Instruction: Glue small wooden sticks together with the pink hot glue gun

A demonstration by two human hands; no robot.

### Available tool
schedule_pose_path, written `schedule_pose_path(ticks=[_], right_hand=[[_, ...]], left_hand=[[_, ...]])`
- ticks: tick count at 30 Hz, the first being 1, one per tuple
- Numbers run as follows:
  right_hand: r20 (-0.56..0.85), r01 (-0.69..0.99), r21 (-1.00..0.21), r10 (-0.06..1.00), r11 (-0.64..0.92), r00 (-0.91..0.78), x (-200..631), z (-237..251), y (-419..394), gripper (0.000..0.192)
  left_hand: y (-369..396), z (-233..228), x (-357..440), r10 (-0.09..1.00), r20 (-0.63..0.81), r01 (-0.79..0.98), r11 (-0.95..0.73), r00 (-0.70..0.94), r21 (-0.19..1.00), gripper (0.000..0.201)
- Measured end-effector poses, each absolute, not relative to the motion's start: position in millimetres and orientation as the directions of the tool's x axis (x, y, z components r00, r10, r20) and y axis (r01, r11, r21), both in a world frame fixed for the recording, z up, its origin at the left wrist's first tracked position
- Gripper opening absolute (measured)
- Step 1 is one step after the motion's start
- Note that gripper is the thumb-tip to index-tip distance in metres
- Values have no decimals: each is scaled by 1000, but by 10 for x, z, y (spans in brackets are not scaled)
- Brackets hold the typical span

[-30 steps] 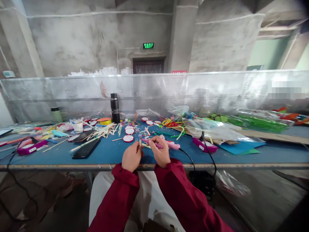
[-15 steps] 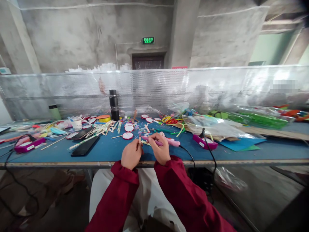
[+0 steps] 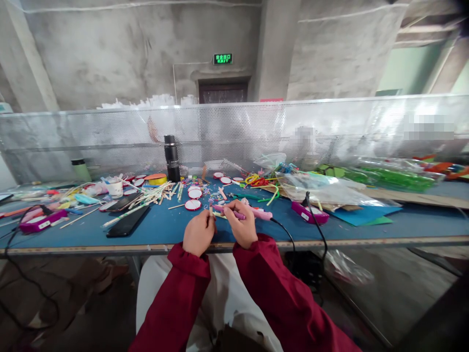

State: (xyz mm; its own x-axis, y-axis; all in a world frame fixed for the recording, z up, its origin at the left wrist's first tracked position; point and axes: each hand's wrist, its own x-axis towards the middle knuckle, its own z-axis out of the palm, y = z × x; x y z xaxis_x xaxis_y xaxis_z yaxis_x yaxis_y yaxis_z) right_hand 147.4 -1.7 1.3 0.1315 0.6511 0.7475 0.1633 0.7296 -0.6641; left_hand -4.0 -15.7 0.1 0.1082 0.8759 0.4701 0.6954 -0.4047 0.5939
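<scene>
Close to the front edge of the bench, my left hand (image 3: 199, 232) is closed on a small pale stick (image 3: 211, 210), which stands upright between thumb and fingers. My right hand (image 3: 243, 226) grips a slim purple pen-shaped tool (image 3: 240, 215), its tip pointing left toward the stick. Whether tip and stick touch I cannot tell. Just beyond the right hand lies a pink glue gun (image 3: 263, 214) with a black cable, partly hidden by the fingers. White discs with red rims, such as this round disc (image 3: 192, 205), lie past my left hand.
A black phone (image 3: 126, 224) and a pile of wooden sticks (image 3: 161, 193) lie to the left. Behind them stands a black flask (image 3: 171, 159). Purple boxes sit on both sides, one purple box (image 3: 309, 213) at right, near clear plastic bags (image 3: 318, 188). A perforated metal screen (image 3: 234, 132) closes off the back.
The whole view has shifted very slightly. Both hands keep nearly the same pose, still holding the stick and the purple tool close together.
</scene>
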Motion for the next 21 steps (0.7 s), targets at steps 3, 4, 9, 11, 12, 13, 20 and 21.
schedule_pose_path(ticks=[3,4,9,11,12,13,20,21], right_hand=[[749,150,-663,649,733,134,1476,5,-7,18],[748,148,-664,649,733,136,1478,2,-4,18],[733,141,-680,666,720,138,1490,-17,12,18],[735,143,-678,663,721,141,1495,-27,22,18],[739,148,-674,659,724,142,1497,-31,27,18],[742,155,-670,655,726,143,1499,-35,32,19],[743,154,-669,657,727,128,1501,-31,26,20],[739,153,-674,660,723,135,1499,-28,22,20]], left_hand=[[-159,3,-41,876,468,688,-411,116,598,18],[-161,4,-41,877,466,685,-412,119,601,18],[-174,11,-40,875,469,679,-417,121,604,17],[-180,13,-38,876,468,680,-416,120,604,17],[-182,14,-37,876,468,679,-415,119,605,17],[-185,16,-36,876,467,677,-415,119,607,17],[-203,44,-37,880,457,670,-417,129,615,18],[-203,44,-38,881,456,672,-416,130,613,18]])
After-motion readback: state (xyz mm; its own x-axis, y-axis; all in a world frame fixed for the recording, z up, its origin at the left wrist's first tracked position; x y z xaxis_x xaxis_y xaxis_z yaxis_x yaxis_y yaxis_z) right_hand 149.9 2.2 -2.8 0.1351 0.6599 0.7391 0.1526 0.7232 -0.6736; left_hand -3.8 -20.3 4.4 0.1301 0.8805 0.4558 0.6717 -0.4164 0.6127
